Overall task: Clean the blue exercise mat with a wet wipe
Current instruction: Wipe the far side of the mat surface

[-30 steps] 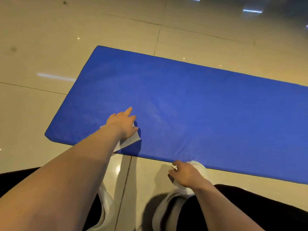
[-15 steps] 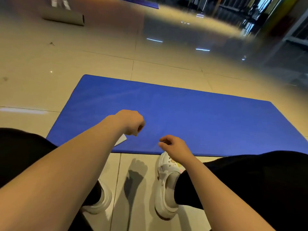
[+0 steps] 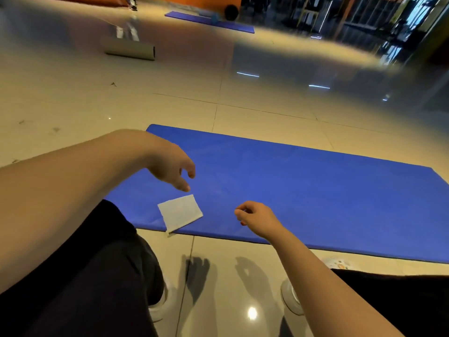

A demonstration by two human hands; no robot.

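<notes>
Lengthwise, blue mat (image 3: pixel 303 195) runs left-right.

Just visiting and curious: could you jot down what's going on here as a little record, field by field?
place: glossy tiled floor of a large hall
mat: blue exercise mat lying flat
wipe: white wet wipe on the mat's near edge, one corner hanging over, nobody holding it
left hand: above the wipe, fingers relaxed, empty
right hand: loosely curled, empty
background: rolled grey mat, second blue mat
</notes>
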